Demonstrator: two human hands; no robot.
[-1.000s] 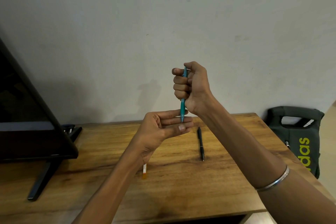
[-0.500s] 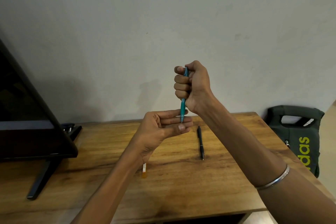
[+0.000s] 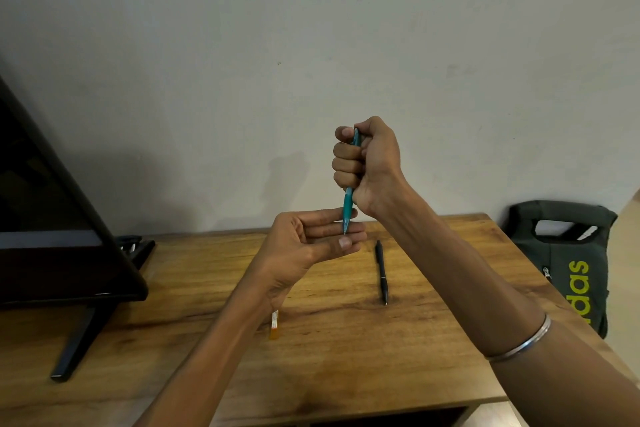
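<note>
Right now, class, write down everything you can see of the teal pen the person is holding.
The teal pen is slim and looks like plastic, its lower barrel narrowing to a fine tip. It stands almost upright in the air above the wooden table. The right hand grips its upper half in a fist, hiding most of it; only the top end peeks out. Its tip points down and touches the straight fingers of the left hand.
</note>
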